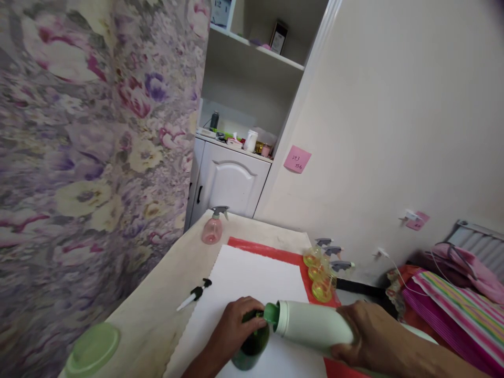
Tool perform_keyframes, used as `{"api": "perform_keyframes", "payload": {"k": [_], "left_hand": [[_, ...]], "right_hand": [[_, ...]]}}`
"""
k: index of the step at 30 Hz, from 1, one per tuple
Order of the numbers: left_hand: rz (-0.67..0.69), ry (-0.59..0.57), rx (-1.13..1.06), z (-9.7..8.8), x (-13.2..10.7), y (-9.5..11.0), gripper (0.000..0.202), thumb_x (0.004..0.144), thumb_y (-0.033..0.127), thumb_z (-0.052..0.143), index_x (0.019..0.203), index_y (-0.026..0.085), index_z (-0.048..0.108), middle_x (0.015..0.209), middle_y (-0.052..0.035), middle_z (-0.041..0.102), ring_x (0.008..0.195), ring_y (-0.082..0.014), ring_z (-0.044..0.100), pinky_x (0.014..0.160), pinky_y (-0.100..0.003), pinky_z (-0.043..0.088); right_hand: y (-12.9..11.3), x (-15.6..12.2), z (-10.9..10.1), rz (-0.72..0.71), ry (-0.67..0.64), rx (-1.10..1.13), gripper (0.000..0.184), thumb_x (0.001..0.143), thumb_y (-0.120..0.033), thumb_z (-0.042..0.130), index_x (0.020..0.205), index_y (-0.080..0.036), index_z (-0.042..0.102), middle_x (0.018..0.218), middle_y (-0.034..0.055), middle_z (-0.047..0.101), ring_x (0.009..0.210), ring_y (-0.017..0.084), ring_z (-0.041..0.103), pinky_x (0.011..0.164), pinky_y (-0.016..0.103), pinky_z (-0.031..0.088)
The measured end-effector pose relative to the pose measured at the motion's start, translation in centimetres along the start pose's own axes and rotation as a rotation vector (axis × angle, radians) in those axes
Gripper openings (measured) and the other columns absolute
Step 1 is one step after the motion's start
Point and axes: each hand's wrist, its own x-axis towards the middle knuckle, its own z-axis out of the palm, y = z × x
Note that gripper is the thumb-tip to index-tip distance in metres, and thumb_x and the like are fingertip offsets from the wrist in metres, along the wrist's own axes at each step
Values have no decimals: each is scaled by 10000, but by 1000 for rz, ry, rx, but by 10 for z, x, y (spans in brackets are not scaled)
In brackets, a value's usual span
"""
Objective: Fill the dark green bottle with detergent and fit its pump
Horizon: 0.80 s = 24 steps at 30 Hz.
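Observation:
My left hand (235, 326) is closed around the neck of a dark green bottle (251, 353) that stands on a white sheet (255, 273). My right hand (364, 333) grips a large pale green bottle (315, 324), tipped almost level with its mouth toward the dark bottle. Green liquid (271, 313) shows at that mouth, beside my left fingers. The dark bottle's opening is mostly hidden by my fingers. A black pump head (197, 292) with a white tube lies left of my left hand. At the lower left rests a pale green lid (93, 349).
A pink spray bottle (212, 231) stands at the table's far left corner. Three spray bottles with yellow liquid (323, 287) stand along the right edge on a red sheet (271, 252). A floral curtain (98, 157) hangs at left; a wall (374, 131) rises at right.

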Motion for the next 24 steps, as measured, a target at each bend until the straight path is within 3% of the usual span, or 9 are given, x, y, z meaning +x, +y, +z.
{"api": "perform_keyframes", "payload": {"k": [24], "left_hand": [[-3,-12,13,4,3,1,145,738,196,663,844,236,754,873,-11,749,876,-195,663,824,-273,466]], "right_hand": [[6,0,2,-12,35,-23,225,660,-399,690,803,-230,732,712,23,744,620,179,650,544,240,370]]}}
